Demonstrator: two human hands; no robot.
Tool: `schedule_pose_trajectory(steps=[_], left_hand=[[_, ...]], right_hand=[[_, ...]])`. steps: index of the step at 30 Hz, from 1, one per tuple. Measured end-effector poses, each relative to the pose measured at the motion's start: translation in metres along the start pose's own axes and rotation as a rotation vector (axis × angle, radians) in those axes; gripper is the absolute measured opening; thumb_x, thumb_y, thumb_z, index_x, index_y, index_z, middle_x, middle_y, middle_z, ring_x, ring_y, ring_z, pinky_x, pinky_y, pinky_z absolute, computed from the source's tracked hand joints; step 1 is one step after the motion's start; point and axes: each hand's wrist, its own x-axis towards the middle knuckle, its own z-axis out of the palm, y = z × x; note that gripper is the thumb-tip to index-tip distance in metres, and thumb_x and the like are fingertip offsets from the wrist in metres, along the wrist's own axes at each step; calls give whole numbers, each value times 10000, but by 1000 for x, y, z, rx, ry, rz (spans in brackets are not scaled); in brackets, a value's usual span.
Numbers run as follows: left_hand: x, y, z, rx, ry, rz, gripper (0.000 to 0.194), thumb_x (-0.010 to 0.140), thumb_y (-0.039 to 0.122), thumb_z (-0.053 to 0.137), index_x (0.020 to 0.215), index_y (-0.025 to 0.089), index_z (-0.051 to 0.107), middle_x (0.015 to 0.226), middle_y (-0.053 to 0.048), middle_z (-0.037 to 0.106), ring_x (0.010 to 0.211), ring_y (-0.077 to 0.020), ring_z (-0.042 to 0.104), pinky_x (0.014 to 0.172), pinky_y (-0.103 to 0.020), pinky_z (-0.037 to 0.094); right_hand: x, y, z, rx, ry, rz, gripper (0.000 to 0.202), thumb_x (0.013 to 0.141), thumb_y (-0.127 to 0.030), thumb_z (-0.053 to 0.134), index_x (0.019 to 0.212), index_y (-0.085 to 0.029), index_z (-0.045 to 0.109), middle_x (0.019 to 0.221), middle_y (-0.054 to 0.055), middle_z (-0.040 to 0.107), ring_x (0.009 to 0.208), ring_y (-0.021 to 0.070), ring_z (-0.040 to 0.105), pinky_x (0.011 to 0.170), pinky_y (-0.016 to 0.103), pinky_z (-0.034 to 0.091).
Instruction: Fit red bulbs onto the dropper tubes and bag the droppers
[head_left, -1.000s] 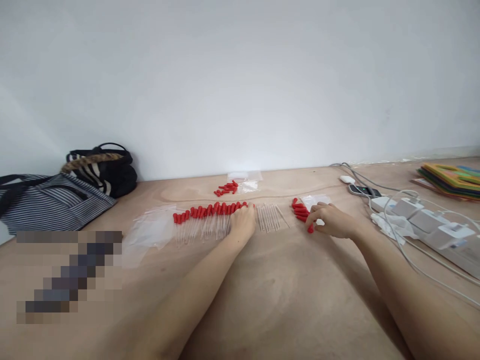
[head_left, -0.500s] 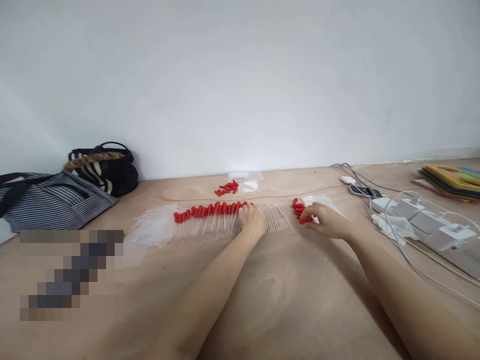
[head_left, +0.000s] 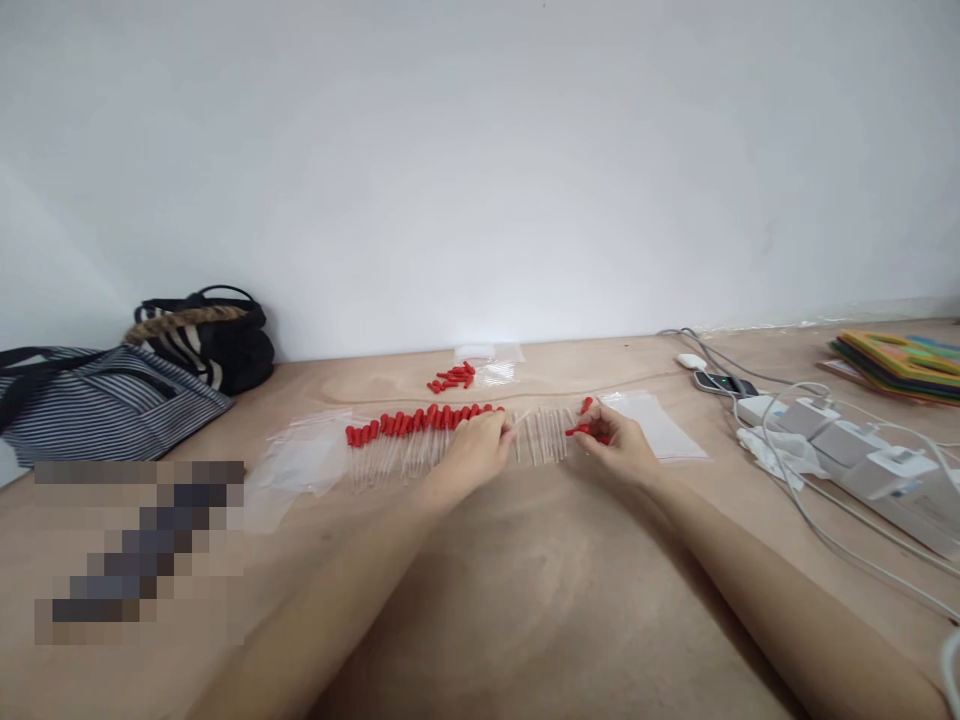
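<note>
A row of glass droppers with red rubber bulbs (head_left: 406, 424) lies across the table, the bulbs facing the wall. To its right lie several bare glass tubes (head_left: 551, 435). My left hand (head_left: 480, 447) is closed at the right end of the row, pinching a thin clear glass tube (head_left: 520, 416) that points rightward. My right hand (head_left: 624, 448) is closed on a red rubber bulb (head_left: 578, 430), with more red bulbs partly hidden under its fingers. One loose bulb (head_left: 587, 405) shows just beyond these fingers.
Clear plastic bags (head_left: 304, 455) lie left of the row, another bag (head_left: 664, 428) beside my right hand. A small pile of red bulbs (head_left: 454, 377) sits near the wall. Striped bags (head_left: 127, 400) stand far left. A power strip (head_left: 874, 465) with chargers and cables occupies the right.
My left hand has turned, now with a glass tube pinched at its fingertips. My right hand has moved left from the bulb pile, holding a red bulb toward the tubes.
</note>
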Motion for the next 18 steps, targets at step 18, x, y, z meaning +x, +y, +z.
schedule_pose_trajectory(steps=[18], left_hand=[[-80,-60,30,-211,439,310,187,854,243,440,818,230,623,757,5,683,708,-143,603,789,-327,325]], right_hand=[[-33,-50,60,81,-364,-71,129,738,-248,580,837,-210,653,814,30,658,790,166,571,758,333,434]])
